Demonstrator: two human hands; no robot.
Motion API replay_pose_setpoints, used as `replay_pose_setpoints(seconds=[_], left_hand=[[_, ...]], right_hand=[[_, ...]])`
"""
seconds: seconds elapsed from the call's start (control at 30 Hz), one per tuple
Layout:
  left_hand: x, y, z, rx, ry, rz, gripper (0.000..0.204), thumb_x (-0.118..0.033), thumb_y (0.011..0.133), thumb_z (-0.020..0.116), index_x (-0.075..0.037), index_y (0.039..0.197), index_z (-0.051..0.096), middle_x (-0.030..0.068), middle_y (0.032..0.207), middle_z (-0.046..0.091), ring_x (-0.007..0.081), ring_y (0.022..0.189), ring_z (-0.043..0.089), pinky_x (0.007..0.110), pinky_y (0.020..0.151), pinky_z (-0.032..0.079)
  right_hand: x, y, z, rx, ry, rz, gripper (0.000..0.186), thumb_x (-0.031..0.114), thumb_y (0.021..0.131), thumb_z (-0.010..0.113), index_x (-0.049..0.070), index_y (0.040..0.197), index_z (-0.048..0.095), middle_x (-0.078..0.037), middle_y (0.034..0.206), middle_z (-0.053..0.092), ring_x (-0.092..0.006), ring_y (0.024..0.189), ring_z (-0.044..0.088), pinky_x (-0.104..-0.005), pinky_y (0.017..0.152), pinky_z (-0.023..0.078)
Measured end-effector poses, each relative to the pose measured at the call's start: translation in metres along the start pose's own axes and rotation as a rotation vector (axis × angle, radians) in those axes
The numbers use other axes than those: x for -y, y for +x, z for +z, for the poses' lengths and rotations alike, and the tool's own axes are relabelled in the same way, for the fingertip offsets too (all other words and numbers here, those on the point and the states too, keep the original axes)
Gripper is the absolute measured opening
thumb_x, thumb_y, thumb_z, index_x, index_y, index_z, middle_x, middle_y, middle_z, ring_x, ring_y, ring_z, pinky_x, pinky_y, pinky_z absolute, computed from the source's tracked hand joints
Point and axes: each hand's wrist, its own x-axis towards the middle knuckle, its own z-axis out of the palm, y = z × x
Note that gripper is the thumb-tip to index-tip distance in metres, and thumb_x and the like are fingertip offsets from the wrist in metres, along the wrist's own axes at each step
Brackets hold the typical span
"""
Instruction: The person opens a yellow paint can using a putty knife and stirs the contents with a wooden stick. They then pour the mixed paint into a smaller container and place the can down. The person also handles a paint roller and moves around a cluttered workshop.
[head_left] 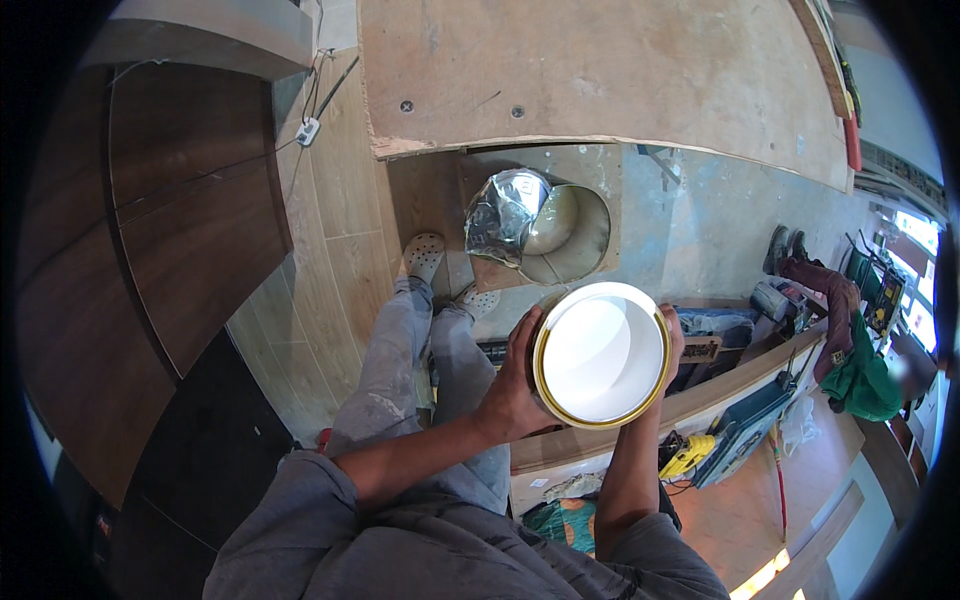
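The can (602,355) is held out in front of the body, its open mouth turned up, so that its white inside can be looked into. It is clasped from both sides: the left hand (515,375) is pressed to its nine o'clock side, with the fingers curled round the wall, and the right hand (672,340) is set at three o'clock, its fingers bent against the side and its palm mostly hidden. By this opposed hold the weight is presumably shared and tipping is prevented; how full the can is cannot be told, since white wall and any white contents are hard to separate.

At eleven o'clock from the can, a bucket (588,235) is stood on a board (495,274), touched by neither hand. Its mouth is partly covered on the nine o'clock side by shiny film (498,215), perhaps a cover folded aside, while the three o'clock side is left open. The clogs (424,257) are planted at ten o'clock, near the bucket, probably for steady footing. A wide panel (600,70) is spread at twelve o'clock. At five o'clock a yellow tool (686,455) and at four a case (740,430) are kept, seemingly out of the way. A co-worker (868,385) in green is seen at three o'clock, well apart
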Motion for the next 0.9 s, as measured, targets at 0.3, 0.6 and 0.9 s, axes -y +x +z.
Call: replay_pose_setpoints(seconds=[0.3,0.6,0.9], left_hand=[[-0.018,-0.008,0.000,-0.097,0.080,0.132,0.139,-0.029,0.059,0.096,-0.002,0.157,0.001,0.0257,0.160,0.014,0.0445,0.149,0.016,0.051,0.122,0.025],[-0.024,-0.015,0.006,-0.163,0.125,0.201,0.119,-0.021,0.067,0.091,0.005,0.155,0.015,0.0284,0.156,0.020,0.0465,0.146,0.027,0.050,0.119,0.031],[-0.030,-0.026,0.015,-0.175,0.112,0.304,0.114,-0.023,0.069,0.090,0.003,0.154,0.018,0.0304,0.156,0.022,0.0500,0.146,0.026,0.055,0.118,0.030]], right_hand=[[0.012,-0.008,0.011,-0.087,-0.167,-0.287,0.039,0.031,0.103,0.047,0.001,0.080,0.054,-0.006,0.079,0.052,-0.0128,0.071,0.050,-0.0297,0.069,0.042],[-0.044,-0.011,-0.028,-0.007,0.252,-0.230,0.031,0.031,0.102,0.048,0.003,0.091,0.054,-0.007,0.089,0.053,-0.0178,0.084,0.052,-0.0338,0.080,0.044],[-0.009,-0.026,-0.032,0.300,0.682,-0.207,0.030,0.023,0.105,0.052,0.006,0.129,0.054,-0.004,0.118,0.065,-0.0167,0.111,0.060,-0.0350,0.102,0.048]])
